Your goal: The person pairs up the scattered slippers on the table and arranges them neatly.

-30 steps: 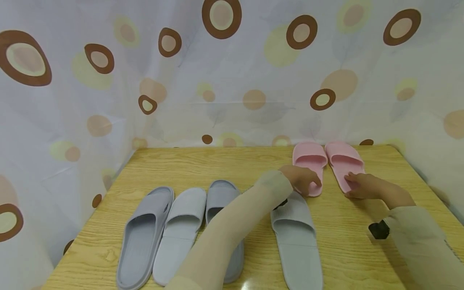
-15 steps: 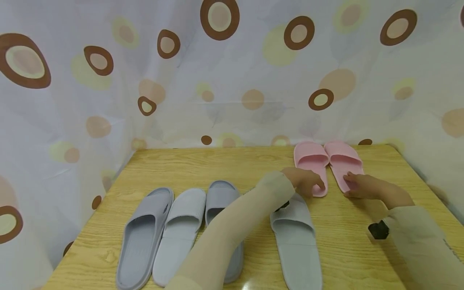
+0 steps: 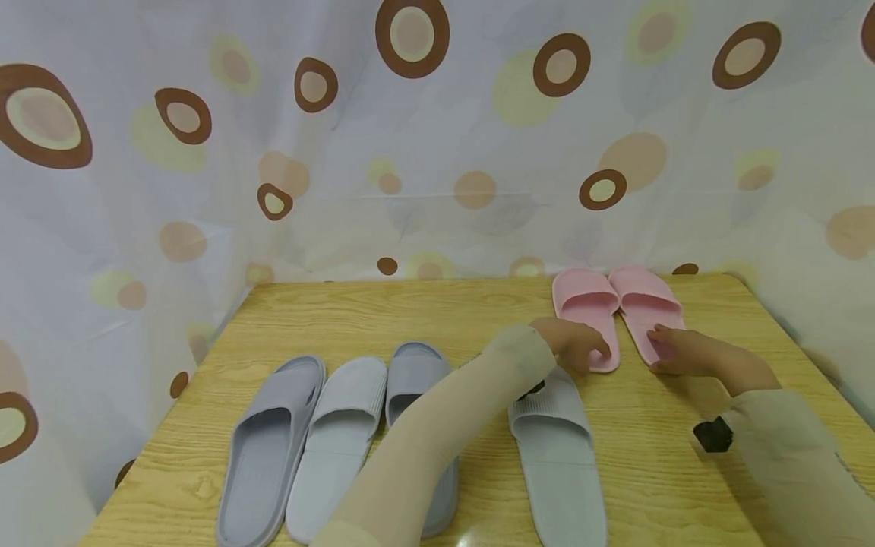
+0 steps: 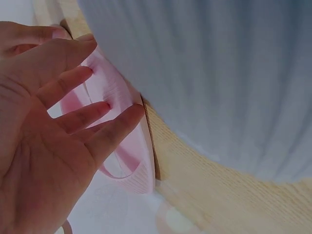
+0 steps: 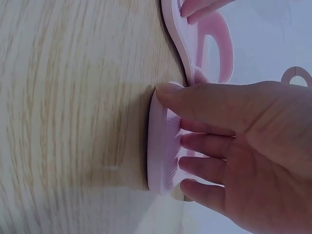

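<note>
Pale pink slippers (image 3: 634, 317), rounded toes, wide straps (image 3: 645, 284), hands (image 3: 576, 343) (image 3: 700, 354) released, fingers (image 5: 209, 169) touching insoles (image 5: 172, 146)

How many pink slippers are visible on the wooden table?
2. They lie side by side at the far right of the table: the left pink slipper by the left hand, the right pink slipper by the right hand. Hands partly cover both.

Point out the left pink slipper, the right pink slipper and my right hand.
Left pink slipper (image 3: 595, 313): head view, on the footbed just behind the strap.
Right pink slipper (image 3: 643, 317): head view, on the footbed behind the strap.
Right hand (image 5: 249, 150): right wrist view, on the palm.
</note>
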Motion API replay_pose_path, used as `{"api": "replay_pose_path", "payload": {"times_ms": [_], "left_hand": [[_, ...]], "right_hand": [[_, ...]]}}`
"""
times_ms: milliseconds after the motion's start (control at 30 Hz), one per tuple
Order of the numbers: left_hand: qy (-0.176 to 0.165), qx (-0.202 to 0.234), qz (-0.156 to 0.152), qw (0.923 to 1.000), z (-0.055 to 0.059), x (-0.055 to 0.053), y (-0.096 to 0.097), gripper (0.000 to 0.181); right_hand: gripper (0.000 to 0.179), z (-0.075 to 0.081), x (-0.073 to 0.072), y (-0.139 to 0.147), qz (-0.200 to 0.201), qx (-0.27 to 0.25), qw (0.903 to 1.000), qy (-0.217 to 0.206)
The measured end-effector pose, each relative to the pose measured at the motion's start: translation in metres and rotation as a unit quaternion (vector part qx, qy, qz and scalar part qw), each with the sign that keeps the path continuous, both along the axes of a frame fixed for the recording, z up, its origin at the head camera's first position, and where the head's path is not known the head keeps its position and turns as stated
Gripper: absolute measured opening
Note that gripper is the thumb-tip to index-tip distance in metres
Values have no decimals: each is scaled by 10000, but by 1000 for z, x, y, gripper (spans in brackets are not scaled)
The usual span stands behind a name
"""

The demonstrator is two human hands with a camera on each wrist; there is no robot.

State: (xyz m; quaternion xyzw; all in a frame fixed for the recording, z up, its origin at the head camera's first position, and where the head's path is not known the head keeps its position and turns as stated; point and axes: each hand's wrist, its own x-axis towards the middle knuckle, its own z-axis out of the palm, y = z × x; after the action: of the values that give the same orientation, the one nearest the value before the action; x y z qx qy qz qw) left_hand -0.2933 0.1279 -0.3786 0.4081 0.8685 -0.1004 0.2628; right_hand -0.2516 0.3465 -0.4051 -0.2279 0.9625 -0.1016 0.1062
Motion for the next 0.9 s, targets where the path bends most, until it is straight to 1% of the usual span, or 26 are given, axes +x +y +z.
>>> {"api": "replay_pose_path", "payload": {"times_ms": [167,267,367,500,600,667,733,833,900], "left_hand": [[-120,-30,26,9999,2,-2,-3,59],[-125,-37,-94,9999,6,-3,-6,62],[-26,-116,-308,9995,12,-3,-9,60],[173,-252,-740,9968,21,-4,-12,58],[198,-257,-920,9952,29,-4,-15,58],[149,-228,-967,9949,35,-3,-18,58],[131,-226,-967,9950,41,-1,-22,59],[181,-198,-1020,9944,49,3,-30,60],[215,-192,-982,9947,54,7,-36,60]], "right_hand": [[60,-2,0,-2,-41,-9,9999,150],[55,0,1,-6,-11,-209,9991,361],[48,5,4,-11,77,-483,9970,608],[42,12,8,-19,143,-778,9944,701],[38,18,11,-28,345,-980,9902,938],[36,22,13,-35,518,-1080,9861,1155],[36,28,17,-42,608,-1160,9829,1291],[37,36,23,-53,606,-1171,9818,1366],[37,41,28,-59,550,-1205,9811,1412]]}}
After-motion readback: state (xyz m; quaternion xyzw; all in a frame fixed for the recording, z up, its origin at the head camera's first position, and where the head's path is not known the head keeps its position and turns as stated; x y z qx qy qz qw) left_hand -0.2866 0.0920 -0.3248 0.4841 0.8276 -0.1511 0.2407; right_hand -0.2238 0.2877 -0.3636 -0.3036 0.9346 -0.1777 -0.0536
